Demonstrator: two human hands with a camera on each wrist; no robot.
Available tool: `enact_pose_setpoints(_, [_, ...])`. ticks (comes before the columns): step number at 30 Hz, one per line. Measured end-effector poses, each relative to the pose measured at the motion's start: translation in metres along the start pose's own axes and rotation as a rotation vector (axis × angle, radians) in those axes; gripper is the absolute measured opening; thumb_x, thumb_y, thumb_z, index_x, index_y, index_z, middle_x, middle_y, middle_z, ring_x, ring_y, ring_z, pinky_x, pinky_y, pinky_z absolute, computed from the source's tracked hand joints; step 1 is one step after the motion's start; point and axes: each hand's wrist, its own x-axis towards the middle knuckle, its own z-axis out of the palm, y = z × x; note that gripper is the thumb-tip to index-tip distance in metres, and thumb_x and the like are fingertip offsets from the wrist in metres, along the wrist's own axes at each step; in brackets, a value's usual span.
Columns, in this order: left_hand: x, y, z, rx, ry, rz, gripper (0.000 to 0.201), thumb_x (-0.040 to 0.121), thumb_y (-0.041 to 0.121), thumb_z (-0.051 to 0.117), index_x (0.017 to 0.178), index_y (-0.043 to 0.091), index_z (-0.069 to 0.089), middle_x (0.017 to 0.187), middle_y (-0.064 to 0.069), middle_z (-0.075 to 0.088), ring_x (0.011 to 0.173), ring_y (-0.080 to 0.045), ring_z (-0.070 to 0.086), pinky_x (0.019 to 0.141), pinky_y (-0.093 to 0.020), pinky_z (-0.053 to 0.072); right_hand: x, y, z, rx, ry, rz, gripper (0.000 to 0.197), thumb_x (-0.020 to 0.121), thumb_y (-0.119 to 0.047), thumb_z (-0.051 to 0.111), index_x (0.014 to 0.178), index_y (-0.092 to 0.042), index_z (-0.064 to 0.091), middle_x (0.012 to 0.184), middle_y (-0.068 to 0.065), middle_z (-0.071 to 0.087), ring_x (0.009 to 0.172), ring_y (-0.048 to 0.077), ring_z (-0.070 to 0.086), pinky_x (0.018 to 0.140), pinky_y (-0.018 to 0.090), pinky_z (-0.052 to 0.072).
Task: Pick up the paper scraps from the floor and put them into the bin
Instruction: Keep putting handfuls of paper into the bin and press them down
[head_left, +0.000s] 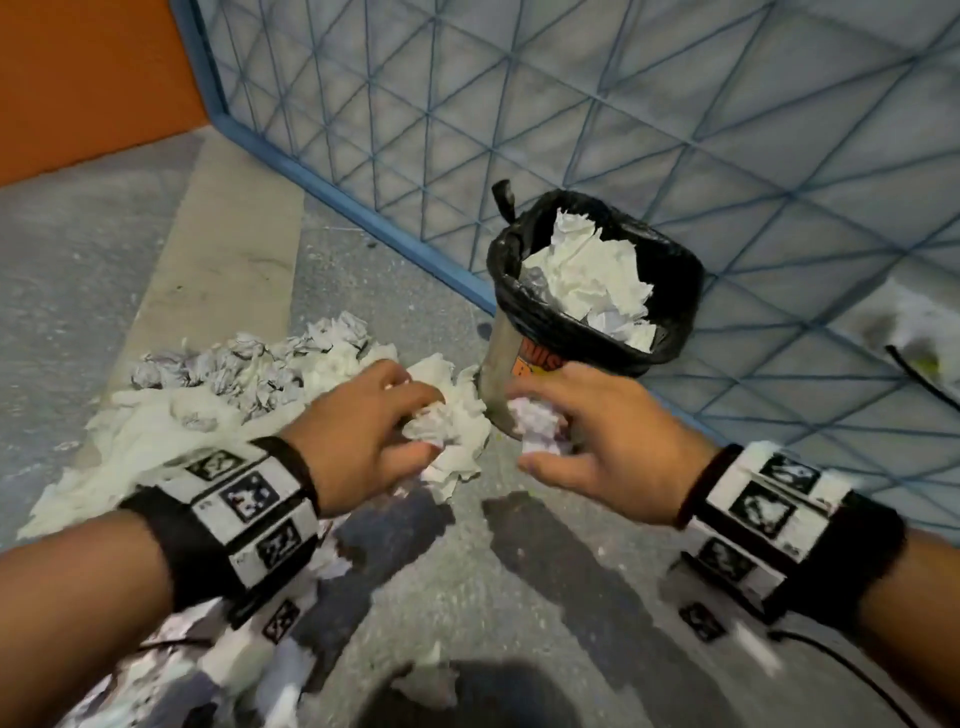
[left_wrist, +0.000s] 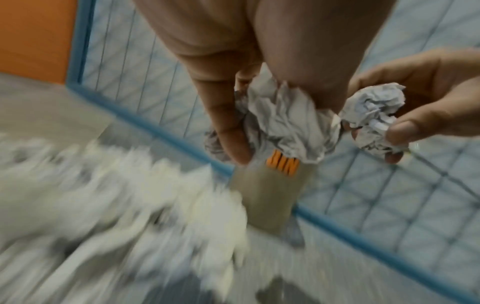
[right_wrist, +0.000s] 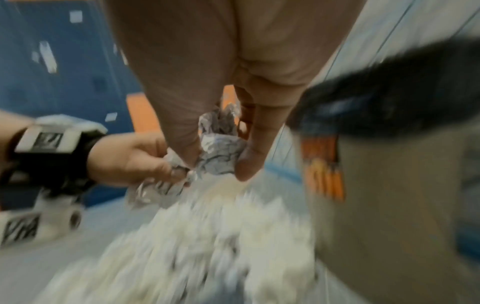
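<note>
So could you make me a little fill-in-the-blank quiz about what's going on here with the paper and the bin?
1. The bin is lined with a plastic bag coloured ____.
2. The left hand and the right hand each grip a wad of crumpled ____.
3. The pile of scraps on the floor lies on the person's ____ side of the bin.
4. The lettering on the bin's side is coloured ____.

Missing words: black; paper; left; orange.
</note>
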Motion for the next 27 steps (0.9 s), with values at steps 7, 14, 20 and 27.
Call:
enact_pose_setpoints(7, [0.121, 0.091, -0.069, -0.069, 0.432, 0.164, 0.046, 0.08, 0.043, 0.063, 0.122, 0.029, 0.056, 0.116, -0.003, 0.051, 0.104, -0.016, 0.052, 0.087, -0.02, 0.036, 0.059, 0.092, -0.098, -0.036, 0.414, 0.33, 0.058, 0.069, -0.036, 0.078, 0.123, -0.026, 0.058, 0.113, 0.009, 0.067, 0.106, 0.026, 0.06, 0.086, 0.025, 0.041])
enact_pose_setpoints(14, [0.198, 0.111, -0.031, 0.01, 0.261, 0.025, 0.066, 0.08, 0.037, 0.068, 0.138, 0.026, 0.04, 0.141, -0.011, 0.035, 0.125, -0.026, 0.045, 0.1, -0.025, 0.035, 0.07, 0.123, -0.095, -0.111, 0.126, 0.32, 0.075, 0.069, -0.039, 0.078, 0.134, -0.024, 0.043, 0.124, 0.006, 0.062, 0.112, 0.028, 0.057, 0.088, 0.028, 0.043])
enact_pose_setpoints(20, [0.169, 0.099, -0.042, 0.188, 0.255, 0.128, 0.066, 0.085, 0.042, 0.061, 0.142, 0.025, 0.033, 0.154, -0.004, 0.02, 0.135, -0.027, 0.035, 0.107, -0.037, 0.035, 0.041, 0.111, -0.109, -0.128, 0.406, 0.285, 0.059, 0.08, -0.034, 0.067, 0.133, -0.02, 0.045, 0.125, 0.009, 0.057, 0.104, 0.029, 0.058, 0.094, 0.039, 0.044])
enact_pose_setpoints(27, [0.063, 0.015, -0.059, 0.314, 0.012, -0.01, 0.045, 0.083, 0.044, 0.061, 0.121, 0.022, 0.053, 0.121, -0.007, 0.051, 0.106, -0.028, 0.056, 0.09, -0.035, 0.044, 0.031, 0.006, -0.057, -0.016, 0.032, 0.02, 0.04, 0.073, -0.048, 0.068, 0.107, -0.028, 0.06, 0.089, -0.011, 0.063, 0.076, 0.012, 0.059, 0.075, 0.029, 0.048])
